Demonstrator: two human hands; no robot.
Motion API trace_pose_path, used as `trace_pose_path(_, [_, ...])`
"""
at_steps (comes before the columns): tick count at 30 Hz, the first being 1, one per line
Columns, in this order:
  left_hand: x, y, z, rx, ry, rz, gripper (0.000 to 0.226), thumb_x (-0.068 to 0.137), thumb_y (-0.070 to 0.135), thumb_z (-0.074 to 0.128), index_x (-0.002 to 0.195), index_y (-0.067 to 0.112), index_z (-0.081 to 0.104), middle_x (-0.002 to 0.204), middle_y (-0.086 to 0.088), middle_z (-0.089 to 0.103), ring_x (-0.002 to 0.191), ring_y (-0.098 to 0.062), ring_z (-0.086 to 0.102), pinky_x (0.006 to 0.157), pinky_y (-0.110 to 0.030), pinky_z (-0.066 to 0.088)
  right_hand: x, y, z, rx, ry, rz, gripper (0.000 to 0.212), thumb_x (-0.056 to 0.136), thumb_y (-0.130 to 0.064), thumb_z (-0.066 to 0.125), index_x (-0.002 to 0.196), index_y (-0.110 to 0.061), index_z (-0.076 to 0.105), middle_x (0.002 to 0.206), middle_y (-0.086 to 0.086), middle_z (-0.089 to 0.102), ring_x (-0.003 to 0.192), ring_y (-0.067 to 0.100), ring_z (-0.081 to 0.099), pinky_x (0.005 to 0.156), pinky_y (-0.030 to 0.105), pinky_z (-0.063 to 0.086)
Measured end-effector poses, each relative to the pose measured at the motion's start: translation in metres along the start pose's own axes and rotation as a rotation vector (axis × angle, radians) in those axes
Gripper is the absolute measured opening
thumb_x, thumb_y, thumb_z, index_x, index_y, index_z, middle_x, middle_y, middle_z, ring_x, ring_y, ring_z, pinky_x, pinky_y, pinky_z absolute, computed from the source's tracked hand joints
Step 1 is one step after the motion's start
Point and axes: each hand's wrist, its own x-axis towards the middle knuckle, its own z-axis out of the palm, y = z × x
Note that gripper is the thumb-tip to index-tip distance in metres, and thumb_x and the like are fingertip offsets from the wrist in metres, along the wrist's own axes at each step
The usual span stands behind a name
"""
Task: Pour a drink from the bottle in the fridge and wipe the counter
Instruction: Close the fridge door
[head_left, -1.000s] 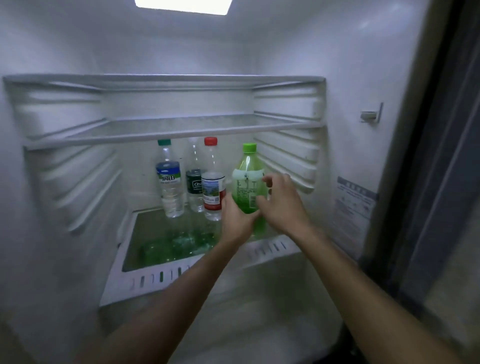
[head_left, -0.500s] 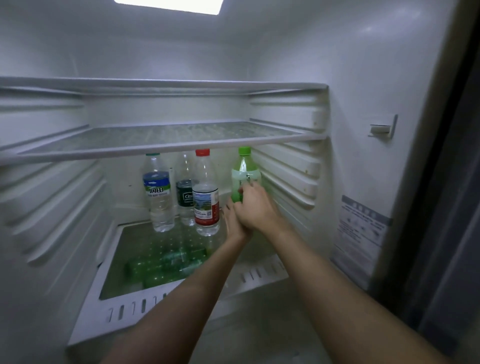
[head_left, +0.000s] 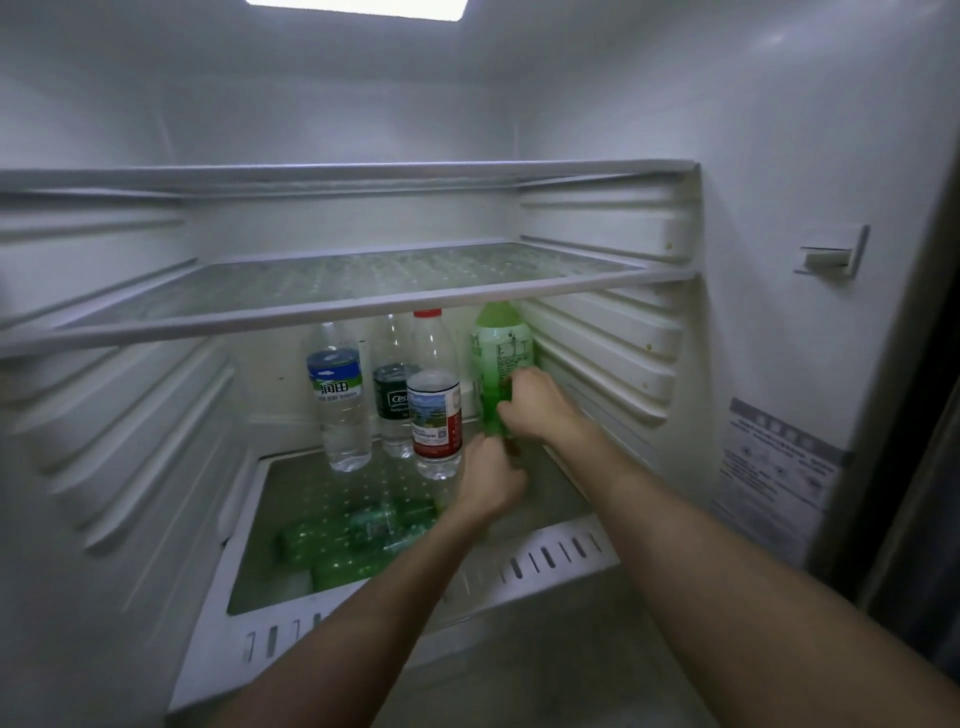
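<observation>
Two hands reach the green bottle (head_left: 500, 347) inside the fridge (head_left: 779, 130).
The right hand (head_left: 535, 408) fingers wrap the bottle body. The left hand (head_left: 491, 483) is at its base; I cannot tell its fingers. The bottle is upright, just right of the red-capped water bottle (head_left: 435, 410).

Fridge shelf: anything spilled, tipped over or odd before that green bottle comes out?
No spill or damage shows. The three clear bottles stand upright on the glass shelf; the right hand grips the green bottle, the left hand at its base. One oddity: more green bottles lie on their sides beneath the glass.
</observation>
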Motion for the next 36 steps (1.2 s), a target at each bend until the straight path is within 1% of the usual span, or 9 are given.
trace_pose_path(3, [-0.018, 0.004, -0.012, 0.149, -0.094, 0.090, 0.010, 0.087, 0.009, 0.057, 0.084, 0.010, 0.067, 0.088, -0.005, 0.067, 0.076, -0.018, 0.067, 0.070, -0.038, 0.060, -0.005, -0.002, -0.007, -0.016, -0.028, -0.007, 0.014, 0.084, -0.011, 0.057, 0.095, -0.006, 0.063, 0.098, 0.011, 0.063, 0.087, 0.027, 0.063, 0.080, 0.043, 0.057])
trace_pose_path(6, [-0.032, 0.012, -0.027, 0.347, -0.126, 0.197, 0.009, 0.089, 0.017, 0.057, 0.083, 0.013, 0.063, 0.087, -0.003, 0.063, 0.075, -0.016, 0.063, 0.071, -0.036, 0.059, -0.015, -0.004, -0.013, -0.013, -0.031, -0.004, 0.010, 0.084, -0.012, 0.057, 0.090, -0.008, 0.063, 0.092, 0.009, 0.064, 0.083, 0.026, 0.064, 0.077, 0.042, 0.057])
trace_pose_path(9, [-0.049, 0.030, -0.042, 0.492, -0.116, 0.298, 0.016, 0.088, 0.021, 0.053, 0.082, 0.010, 0.063, 0.084, -0.005, 0.061, 0.078, -0.023, 0.063, 0.068, -0.036, 0.056, -0.031, -0.004, -0.027, -0.058, -0.007, -0.010, 0.011, 0.082, -0.014, 0.055, 0.071, -0.010, 0.056, 0.080, 0.008, 0.059, 0.074, 0.026, 0.060, 0.063, 0.032, 0.050])
trace_pose_path(13, [-0.077, 0.060, -0.045, 0.590, -0.095, 0.403, 0.018, 0.089, 0.022, 0.052, 0.091, 0.010, 0.065, 0.095, -0.008, 0.066, 0.082, -0.025, 0.060, 0.062, -0.032, 0.040, -0.059, 0.008, -0.044, -0.107, 0.029, -0.017, 0.018, 0.079, -0.019, 0.053, 0.062, -0.012, 0.050, 0.070, 0.009, 0.056, 0.069, 0.029, 0.055, 0.051, 0.028, 0.032])
trace_pose_path(16, [-0.092, 0.073, -0.036, 0.598, -0.167, 0.414, 0.025, 0.093, 0.029, 0.051, 0.106, 0.013, 0.065, 0.109, -0.008, 0.065, 0.098, -0.028, 0.062, 0.070, -0.033, 0.044, -0.086, 0.020, -0.053, -0.135, 0.040, 0.017, 0.020, 0.077, -0.021, 0.049, 0.068, -0.009, 0.061, 0.077, 0.012, 0.065, 0.071, 0.029, 0.060, 0.057, 0.031, 0.045])
trace_pose_path(19, [-0.103, 0.073, -0.025, 0.602, -0.204, 0.450, 0.031, 0.095, 0.035, 0.050, 0.114, 0.015, 0.064, 0.118, -0.007, 0.064, 0.104, -0.028, 0.061, 0.079, -0.034, 0.049, -0.115, 0.033, -0.061, -0.148, 0.026, 0.015, 0.024, 0.082, -0.021, 0.049, 0.063, -0.011, 0.060, 0.074, 0.010, 0.064, 0.072, 0.028, 0.063, 0.060, 0.030, 0.046])
trace_pose_path(24, [-0.126, 0.074, -0.015, 0.616, -0.201, 0.383, 0.030, 0.093, 0.031, 0.052, 0.112, 0.012, 0.066, 0.114, -0.010, 0.065, 0.102, -0.029, 0.063, 0.075, -0.032, 0.045, -0.161, 0.046, -0.056, -0.203, -0.023, 0.002, 0.027, 0.086, -0.023, 0.050, 0.099, -0.012, 0.072, 0.102, 0.013, 0.070, 0.089, 0.031, 0.066, 0.078, 0.040, 0.056])
trace_pose_path(29, [-0.159, 0.079, -0.024, 0.623, -0.229, 0.303, 0.027, 0.091, 0.029, 0.052, 0.105, 0.013, 0.067, 0.112, -0.010, 0.066, 0.099, -0.027, 0.063, 0.076, -0.031, 0.049, -0.201, 0.049, -0.060, -0.266, -0.080, -0.044, 0.025, 0.089, -0.022, 0.051, 0.100, -0.008, 0.067, 0.103, 0.015, 0.066, 0.089, 0.032, 0.062, 0.066, 0.032, 0.044])
trace_pose_path(36, [-0.242, 0.095, -0.036, 0.664, -0.260, 0.127, 0.025, 0.092, 0.030, 0.055, 0.106, 0.013, 0.067, 0.106, -0.005, 0.067, 0.086, -0.019, 0.060, 0.070, -0.030, 0.049, -0.274, 0.058, -0.059, -0.315, -0.189, -0.146, 0.026, 0.091, -0.023, 0.049, 0.108, -0.011, 0.064, 0.112, 0.013, 0.064, 0.091, 0.027, 0.061, 0.065, 0.028, 0.040])
